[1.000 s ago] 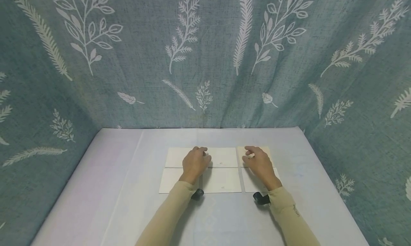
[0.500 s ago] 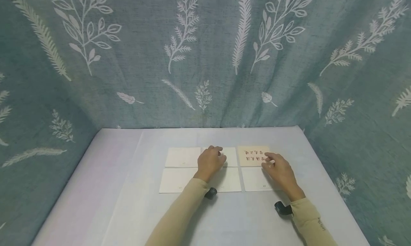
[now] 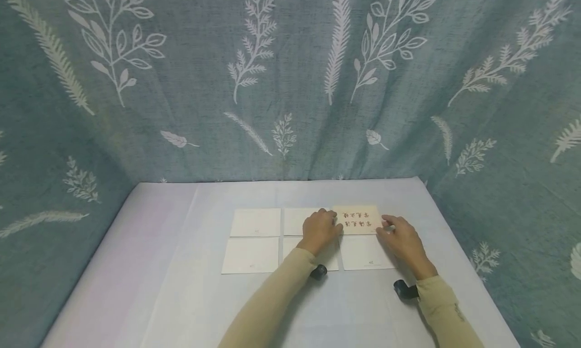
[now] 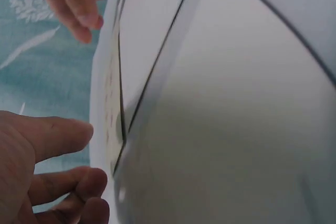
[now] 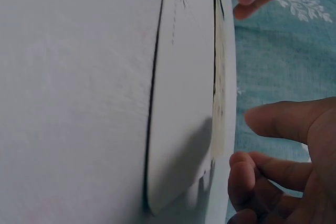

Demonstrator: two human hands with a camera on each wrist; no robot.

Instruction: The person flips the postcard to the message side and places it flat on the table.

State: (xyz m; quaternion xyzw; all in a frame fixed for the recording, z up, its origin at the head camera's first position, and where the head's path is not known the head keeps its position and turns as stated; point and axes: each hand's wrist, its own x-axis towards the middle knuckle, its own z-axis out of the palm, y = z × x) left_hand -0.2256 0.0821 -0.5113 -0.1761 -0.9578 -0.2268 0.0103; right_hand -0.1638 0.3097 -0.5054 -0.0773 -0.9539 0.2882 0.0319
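Note:
A cream card (image 3: 363, 219) with two rows of red characters lies at the back right of two rows of cards. At its left edge is my left hand (image 3: 320, 231), thumb and fingers apart with nothing between them. On the other side, my right hand (image 3: 403, 242) is by the card's right edge, fingers loosely bent and holding nothing. In the left wrist view the thumb (image 4: 68, 137) stands apart from the fingers; the right wrist view shows the same for the right thumb (image 5: 278, 121). Whether any fingertip touches the card, I cannot tell.
White cards fill the other places: back left (image 3: 255, 222), back middle (image 3: 295, 221), front left (image 3: 250, 255), front middle (image 3: 331, 261), partly hidden by my left arm, and front right (image 3: 366, 253). A white cloth (image 3: 181, 297) covers the table. A leaf-patterned curtain (image 3: 199, 96) surrounds it.
Both hands have moved right. The right hand has come off the cream card, uncovering its characters, and my left hand has passed from the middle cards to that card's left edge.

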